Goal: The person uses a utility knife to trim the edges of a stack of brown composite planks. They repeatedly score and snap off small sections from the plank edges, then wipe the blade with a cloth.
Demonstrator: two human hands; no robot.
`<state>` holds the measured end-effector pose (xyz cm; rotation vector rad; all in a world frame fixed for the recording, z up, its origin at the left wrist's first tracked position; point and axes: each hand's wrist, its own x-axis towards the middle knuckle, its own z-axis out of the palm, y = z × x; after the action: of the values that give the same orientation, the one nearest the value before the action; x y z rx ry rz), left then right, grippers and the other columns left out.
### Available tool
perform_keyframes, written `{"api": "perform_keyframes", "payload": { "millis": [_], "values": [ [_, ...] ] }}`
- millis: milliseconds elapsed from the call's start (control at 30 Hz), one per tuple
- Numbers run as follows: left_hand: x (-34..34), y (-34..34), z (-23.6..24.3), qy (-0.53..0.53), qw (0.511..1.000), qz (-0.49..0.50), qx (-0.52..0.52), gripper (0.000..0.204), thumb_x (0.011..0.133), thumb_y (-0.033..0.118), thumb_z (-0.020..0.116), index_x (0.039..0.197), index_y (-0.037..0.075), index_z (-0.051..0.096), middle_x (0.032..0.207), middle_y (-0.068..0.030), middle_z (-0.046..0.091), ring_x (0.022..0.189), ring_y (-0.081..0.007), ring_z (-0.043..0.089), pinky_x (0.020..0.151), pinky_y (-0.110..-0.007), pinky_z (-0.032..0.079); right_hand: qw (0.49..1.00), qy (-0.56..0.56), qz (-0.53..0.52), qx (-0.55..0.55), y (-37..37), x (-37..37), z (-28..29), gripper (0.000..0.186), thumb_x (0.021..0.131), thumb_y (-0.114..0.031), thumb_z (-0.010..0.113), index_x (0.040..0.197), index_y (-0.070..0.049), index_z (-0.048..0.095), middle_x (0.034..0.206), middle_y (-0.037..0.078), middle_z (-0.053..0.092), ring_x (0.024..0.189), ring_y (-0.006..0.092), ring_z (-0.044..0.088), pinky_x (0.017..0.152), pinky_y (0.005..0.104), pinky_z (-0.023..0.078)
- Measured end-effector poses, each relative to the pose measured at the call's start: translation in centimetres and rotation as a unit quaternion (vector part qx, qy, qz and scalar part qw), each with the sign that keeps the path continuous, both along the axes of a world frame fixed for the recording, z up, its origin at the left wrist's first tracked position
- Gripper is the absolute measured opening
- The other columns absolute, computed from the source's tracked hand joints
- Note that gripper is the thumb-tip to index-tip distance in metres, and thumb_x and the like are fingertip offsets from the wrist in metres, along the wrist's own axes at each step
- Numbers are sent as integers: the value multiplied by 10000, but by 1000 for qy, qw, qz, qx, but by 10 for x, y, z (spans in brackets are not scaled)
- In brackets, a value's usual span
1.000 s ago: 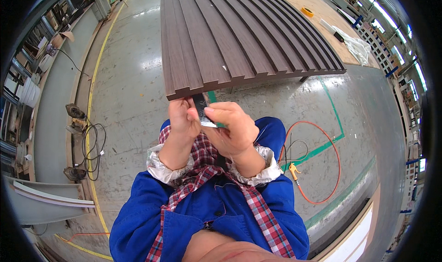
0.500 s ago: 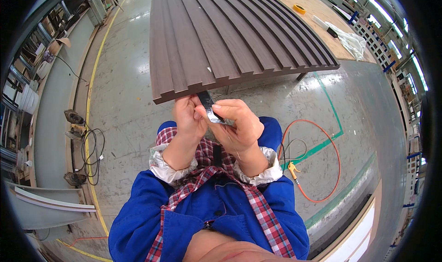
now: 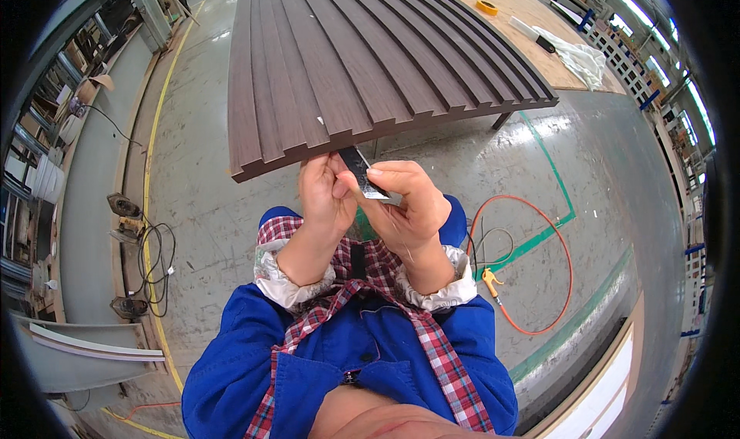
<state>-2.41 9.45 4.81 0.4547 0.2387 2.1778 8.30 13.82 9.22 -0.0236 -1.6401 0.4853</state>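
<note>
A brown slatted panel (image 3: 331,61), with stepped grooves along its length, rests raised above the floor. Just below its near edge, a flat black blade-like piece (image 3: 357,169) with a shiny silver lower end slants down between my hands. My left hand (image 3: 324,196) is closed at the piece's left side, fingertips up close to the panel's underside; part of what it holds is hidden. My right hand (image 3: 408,208) grips the lower part of the piece, thumb lying on its face.
A wooden tabletop (image 3: 516,7) at upper right bears yellow tape (image 3: 486,7) and a white cloth (image 3: 578,57). An orange hose (image 3: 524,196) with a yellow air gun (image 3: 489,281) lies on the floor at right. Cables (image 3: 158,265) and metal fixtures (image 3: 123,204) line the left side.
The panel has shifted leftward in the view. My hands and the black piece sit a little farther right, with the piece's shiny end more exposed. Both hands keep their grip.
</note>
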Motion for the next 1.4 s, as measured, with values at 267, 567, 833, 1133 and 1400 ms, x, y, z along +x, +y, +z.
{"api": "perform_keyframes", "payload": {
  "millis": [267, 567, 833, 1133, 1400],
  "values": [
    [21, 5, 31, -31, 967, 172, -184, 230, 1002, 170, 360, 959, 54, 554, 813, -28, 602, 516, -69, 454, 464, -225, 384, 999, -1, 33, 2, 3, -2, -7, 338, 608, -5, 817, 876, 5, 612, 771, 127, 660, 695, 263, 675, 576, 293, 539],
    [-6, -14, 1, 55, 998, 24, -23, 250, 999, 239, 385, 903, 69, 541, 730, -30, 576, 601, -101, 539, 528, -239, 432, 997, -2, 57, 50, -5, -12, 1, 324, 613, 4, 788, 873, 22, 596, 762, 129, 633, 642, 238, 638, 525, 297, 512],
    [2, -10, 8, 37, 998, 32, -25, 249, 998, 221, 389, 936, 45, 554, 789, -65, 625, 565, -102, 544, 503, -232, 443, 998, -13, 45, 41, -2, -7, 0, 318, 620, -11, 798, 870, 14, 604, 756, 127, 639, 639, 244, 647, 532, 295, 516],
    [1, -3, 5, 22, 999, 11, -47, 228, 968, 227, 438, 872, 59, 559, 733, -18, 570, 625, -98, 533, 545, -244, 430, 999, -8, 15, 31, 4, -1, 1, 342, 623, -20, 816, 881, 16, 595, 754, 126, 647, 658, 259, 663, 552, 289, 527],
    [16, 15, 5, 23, 998, 53, -40, 223, 990, 173, 391, 973, 39, 569, 729, -18, 594, 418, -42, 332, 401, -196, 306, 1000, -11, 5, 26, 16, 10, 1, 328, 638, -13, 821, 876, 16, 597, 757, 127, 650, 671, 263, 673, 567, 294, 538]
  ]
}}
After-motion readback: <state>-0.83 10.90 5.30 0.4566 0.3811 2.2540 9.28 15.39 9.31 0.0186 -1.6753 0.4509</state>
